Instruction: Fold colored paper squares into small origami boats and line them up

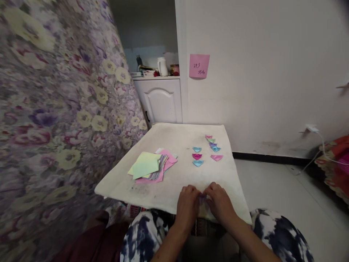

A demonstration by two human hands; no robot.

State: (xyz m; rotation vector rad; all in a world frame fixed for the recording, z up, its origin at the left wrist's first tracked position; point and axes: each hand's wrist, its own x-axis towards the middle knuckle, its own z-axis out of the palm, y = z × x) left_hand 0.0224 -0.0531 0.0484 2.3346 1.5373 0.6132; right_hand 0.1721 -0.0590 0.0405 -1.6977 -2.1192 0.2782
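Left hand (188, 201) and right hand (219, 201) pinch a small purple paper (202, 195), which lies between them; its direction and long axis I cannot tell.

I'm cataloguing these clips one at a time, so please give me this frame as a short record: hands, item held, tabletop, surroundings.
Left hand: at the table's near edge, in a pinching grip
Right hand: close beside it, also pinching
Item held: small purple piece between the hands, mostly hidden; its shape cannot be told
Table: pale covering
Paper sheets: loose, overlapping pile at left, light green on top
Folded pieces: small, several colours, two rough columns at right
Wall: pink note with handwriting
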